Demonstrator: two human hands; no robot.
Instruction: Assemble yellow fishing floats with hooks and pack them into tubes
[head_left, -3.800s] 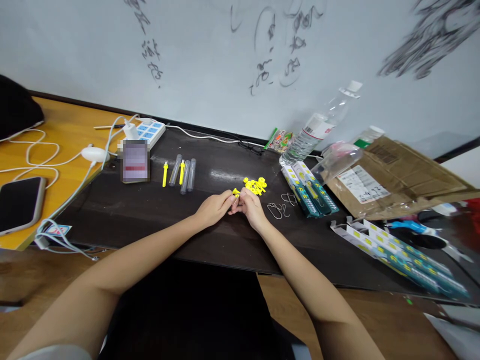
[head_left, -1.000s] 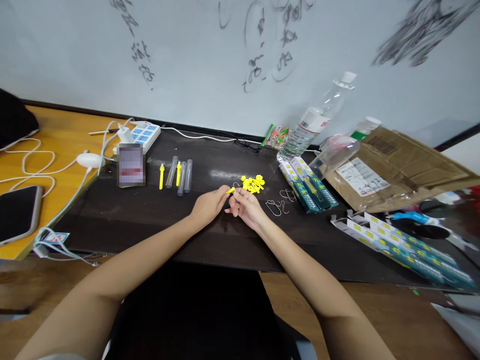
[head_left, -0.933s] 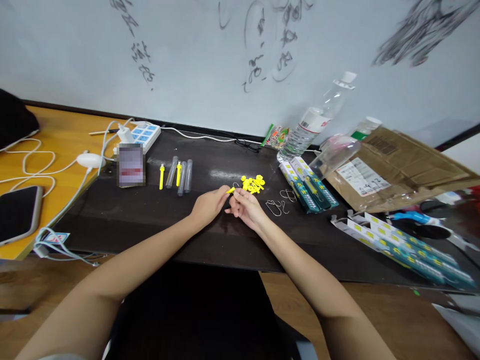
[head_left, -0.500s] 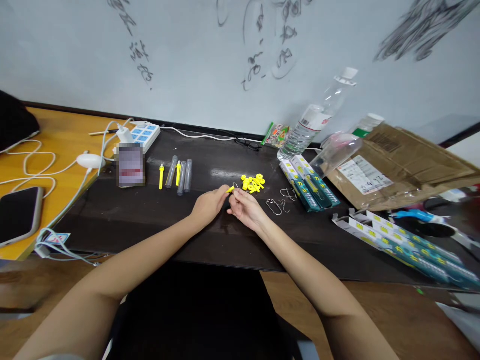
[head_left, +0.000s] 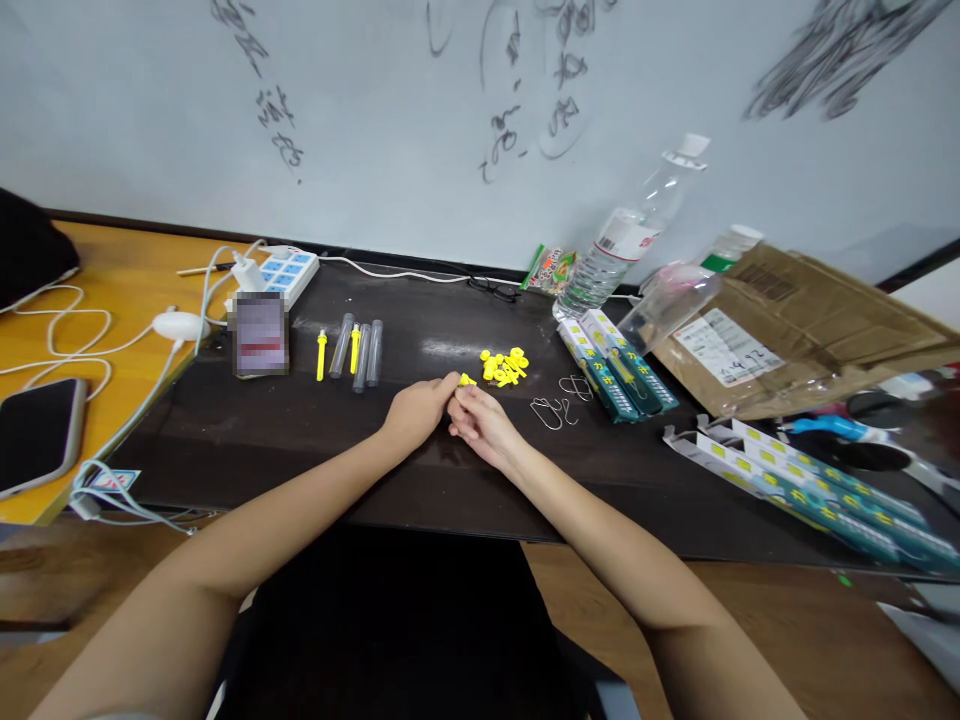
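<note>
My left hand point(head_left: 417, 412) and my right hand point(head_left: 481, 424) meet over the front of the dark table, fingers closed around a small yellow plastic part point(head_left: 466, 380). Only its upper end shows above the fingertips; the rest is hidden. Just beyond my right hand lies a pile of small yellow plastic pieces point(head_left: 507, 367). To the right of it are bent metal wire hooks point(head_left: 551, 412). Left of my hands, clear plastic tubes point(head_left: 362, 358) lie side by side, with a yellow plastic stick point(head_left: 355, 348) between them and another yellow stick point(head_left: 322, 355) farther left.
Teal-and-white boxes point(head_left: 619, 368) lie right of the hooks, with more boxes point(head_left: 817, 490) nearer the right front. A water bottle point(head_left: 619, 245) and a brown parcel point(head_left: 810, 330) stand behind them. At left are a power strip point(head_left: 289, 275), white cables and a phone point(head_left: 41, 435).
The yellow part has turned between my fingertips, and a different end of it now shows. A thin wire loop seen beside it earlier is out of sight. My right hand has shifted slightly left.
</note>
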